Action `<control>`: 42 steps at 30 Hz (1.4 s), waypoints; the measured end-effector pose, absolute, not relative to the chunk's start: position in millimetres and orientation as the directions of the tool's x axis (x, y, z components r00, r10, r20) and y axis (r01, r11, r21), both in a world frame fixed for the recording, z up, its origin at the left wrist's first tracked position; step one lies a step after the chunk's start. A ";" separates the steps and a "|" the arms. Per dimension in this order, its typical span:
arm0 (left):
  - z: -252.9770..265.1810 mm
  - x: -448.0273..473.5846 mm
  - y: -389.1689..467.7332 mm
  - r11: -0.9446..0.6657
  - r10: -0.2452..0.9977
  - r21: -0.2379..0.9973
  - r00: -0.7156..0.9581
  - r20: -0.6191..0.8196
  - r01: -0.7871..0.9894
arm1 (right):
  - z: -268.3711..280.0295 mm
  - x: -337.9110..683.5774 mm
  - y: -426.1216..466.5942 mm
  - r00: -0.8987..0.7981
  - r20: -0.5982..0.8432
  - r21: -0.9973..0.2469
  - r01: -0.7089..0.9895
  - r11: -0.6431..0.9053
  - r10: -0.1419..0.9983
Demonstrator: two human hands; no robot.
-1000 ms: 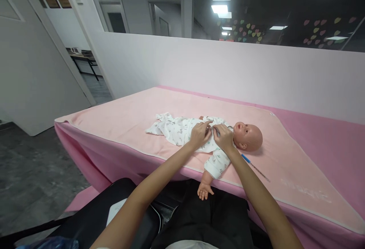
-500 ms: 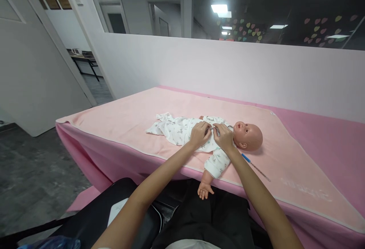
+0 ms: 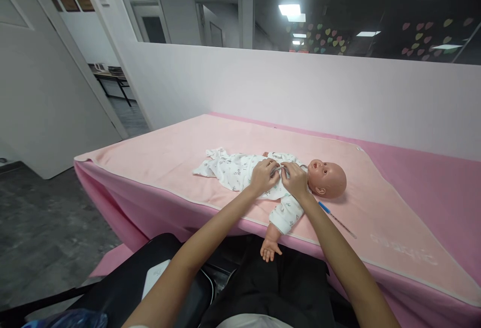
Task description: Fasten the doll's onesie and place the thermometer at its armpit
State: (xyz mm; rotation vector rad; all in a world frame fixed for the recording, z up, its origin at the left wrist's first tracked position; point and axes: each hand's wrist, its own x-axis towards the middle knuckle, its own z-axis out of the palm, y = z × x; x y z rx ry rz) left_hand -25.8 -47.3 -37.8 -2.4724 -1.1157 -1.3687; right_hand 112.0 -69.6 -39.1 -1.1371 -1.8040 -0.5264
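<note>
A baby doll (image 3: 327, 180) lies on its back with its head to the right, dressed in a white printed baby garment (image 3: 236, 169). My left hand (image 3: 264, 176) is closed at the doll's chest, its fingers pinching the front of the garment. Close beside it, my right hand (image 3: 294, 180) pinches the cloth too, nearer the neck. A small light bit of fabric shows between the fingertips; whether it is a tie or an edge I cannot tell. One doll arm (image 3: 271, 243) hangs over the table's front edge.
A peach blanket (image 3: 169, 152) over a pink cloth (image 3: 443, 183) covers the table. A thin blue-handled stick, perhaps a thermometer (image 3: 336, 218), lies right of my right forearm. A white wall (image 3: 300, 92) rises behind, and a black chair (image 3: 124, 278) stands at the lower left.
Both hands stay at the doll's chest, with only slight finger movement at the cloth. The doll and the blue-handled stick lie where they were.
</note>
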 end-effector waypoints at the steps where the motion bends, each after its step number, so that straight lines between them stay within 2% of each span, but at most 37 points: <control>1: -37.9 -25.5 -47.1 -0.723 0.549 0.245 0.323 0.770 0.646 | -39.3 112.0 -69.5 -0.160 0.863 -0.109 0.867 0.486 0.480; 18: -37.1 -23.2 -46.6 -0.710 0.539 0.226 0.308 0.784 0.667 | -38.7 112.3 -69.0 -0.159 0.853 -0.116 0.871 0.477 0.497; 25: -36.9 -23.8 -46.1 -0.696 0.581 0.267 0.305 0.755 0.666 | -38.7 112.0 -68.9 -0.160 0.862 -0.107 0.870 0.481 0.481; 33: -35.6 -26.3 -47.9 -0.743 0.566 0.327 0.288 0.773 0.584 | -38.8 112.8 -69.2 -0.164 0.849 -0.116 0.869 0.481 0.502; 42: -35.6 -27.0 -46.9 -0.743 0.574 0.353 0.270 0.773 0.569 | -40.7 113.2 -67.8 -0.167 0.848 -0.113 0.870 0.481 0.502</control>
